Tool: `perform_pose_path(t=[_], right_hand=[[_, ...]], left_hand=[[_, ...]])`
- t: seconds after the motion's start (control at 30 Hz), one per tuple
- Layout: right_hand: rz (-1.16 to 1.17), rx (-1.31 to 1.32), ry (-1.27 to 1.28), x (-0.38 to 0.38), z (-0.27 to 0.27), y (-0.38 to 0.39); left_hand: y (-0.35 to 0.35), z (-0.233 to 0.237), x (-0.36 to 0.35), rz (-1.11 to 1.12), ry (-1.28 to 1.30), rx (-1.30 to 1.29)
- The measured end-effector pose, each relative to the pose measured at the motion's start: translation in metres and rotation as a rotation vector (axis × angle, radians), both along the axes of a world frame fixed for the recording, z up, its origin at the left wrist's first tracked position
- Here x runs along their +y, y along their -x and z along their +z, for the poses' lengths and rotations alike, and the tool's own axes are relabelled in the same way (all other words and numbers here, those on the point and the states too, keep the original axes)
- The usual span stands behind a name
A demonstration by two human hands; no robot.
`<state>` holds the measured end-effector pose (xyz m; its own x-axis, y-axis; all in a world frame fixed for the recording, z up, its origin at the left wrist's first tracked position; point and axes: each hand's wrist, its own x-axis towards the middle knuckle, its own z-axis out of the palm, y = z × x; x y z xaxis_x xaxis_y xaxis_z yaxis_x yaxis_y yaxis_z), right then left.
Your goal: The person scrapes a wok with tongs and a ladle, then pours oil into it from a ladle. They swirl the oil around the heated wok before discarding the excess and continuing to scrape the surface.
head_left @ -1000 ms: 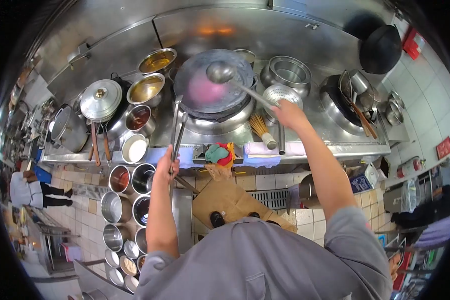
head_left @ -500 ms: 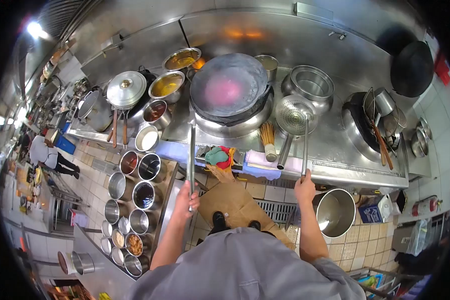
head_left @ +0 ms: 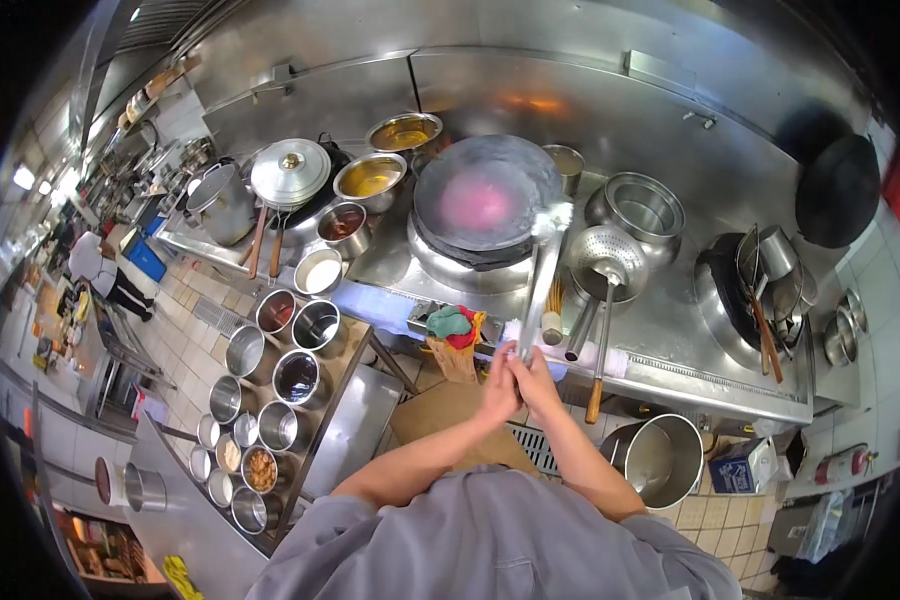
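Note:
My left hand [head_left: 502, 382] and my right hand [head_left: 534, 380] are together in front of the stove edge, fingers wrapped round a long metal handle [head_left: 542, 290]. Its far end, blurred and whitish, reaches the right rim of a dark wok [head_left: 487, 190] that glows pink inside. A perforated skimmer [head_left: 608, 256] sits right of the hands. A ladle with a wooden grip [head_left: 596, 385] rests on it, its handle over the counter edge. The bamboo brush [head_left: 553, 318] lies beside them, partly hidden behind the metal handle.
Metal pots of sauces and ingredients [head_left: 297, 376] stand at the left. A lidded pot [head_left: 291, 172] and oil bowls [head_left: 370, 178] are on the stove. At right are a second wok with tools [head_left: 730, 290] and a large pot [head_left: 662, 460] on the floor. Another person [head_left: 95, 262] stands far left.
My right hand has let go of the ladle and moved left to join my left hand on the long metal handle. The ladle now rests on the skimmer. The view has shifted.

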<state>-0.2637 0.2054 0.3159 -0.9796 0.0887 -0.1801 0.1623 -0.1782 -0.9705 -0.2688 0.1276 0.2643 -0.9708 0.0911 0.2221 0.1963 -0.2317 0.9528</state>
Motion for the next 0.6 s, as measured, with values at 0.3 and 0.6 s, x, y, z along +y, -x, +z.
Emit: perform_pose_path(t=[0.3,0.6], right_hand=[[-0.166,-0.143,-0.352,0.102,-0.043,0.066],[-0.077,-0.066,-1.053,0.114,-0.009,0.128]], left_hand=[[-0.049,-0.060,-0.101,-0.342,0.418,-0.639],[-0.190,-0.181,-0.315,-0.169,1.232,-0.941]])
